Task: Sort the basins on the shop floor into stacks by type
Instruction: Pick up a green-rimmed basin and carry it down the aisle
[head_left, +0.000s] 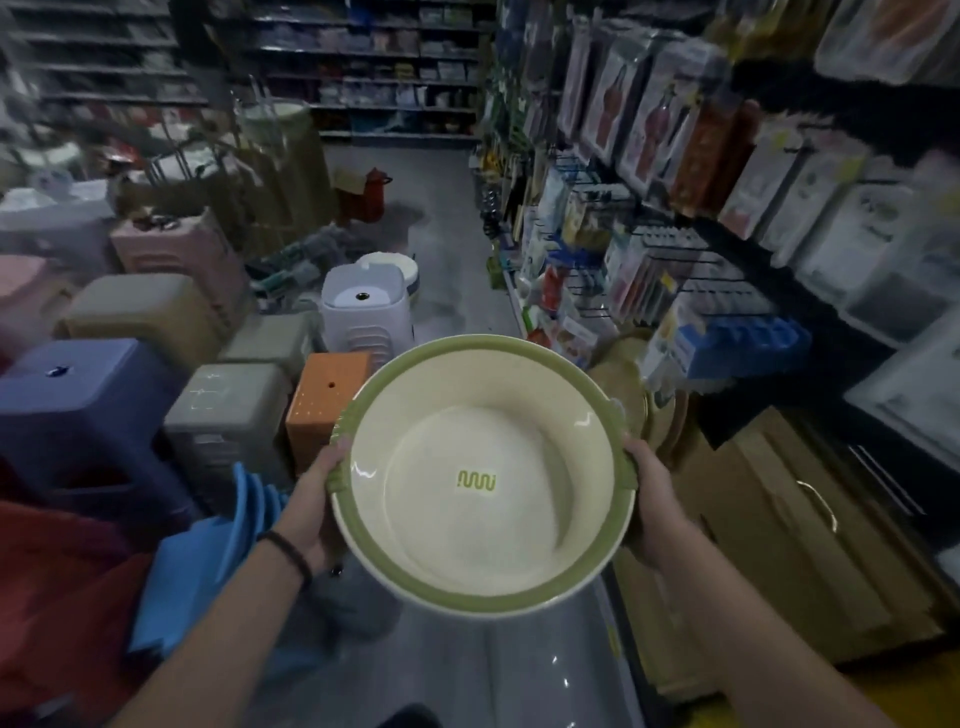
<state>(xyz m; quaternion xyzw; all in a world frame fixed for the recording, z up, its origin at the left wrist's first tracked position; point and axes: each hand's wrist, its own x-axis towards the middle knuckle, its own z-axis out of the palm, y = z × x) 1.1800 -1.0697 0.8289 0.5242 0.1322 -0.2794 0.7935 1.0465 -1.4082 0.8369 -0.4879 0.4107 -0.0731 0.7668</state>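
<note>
Head view | basin (483, 478), cream with a green rim, up in mid-aisle over the floor | mouth faces up, tipped toward the wearer; round, handle line runs side to side | left grip (311, 499) clasping left handle | right grip (649, 493) clasping right handle | orange stool (324, 410) beyond, left.
</note>
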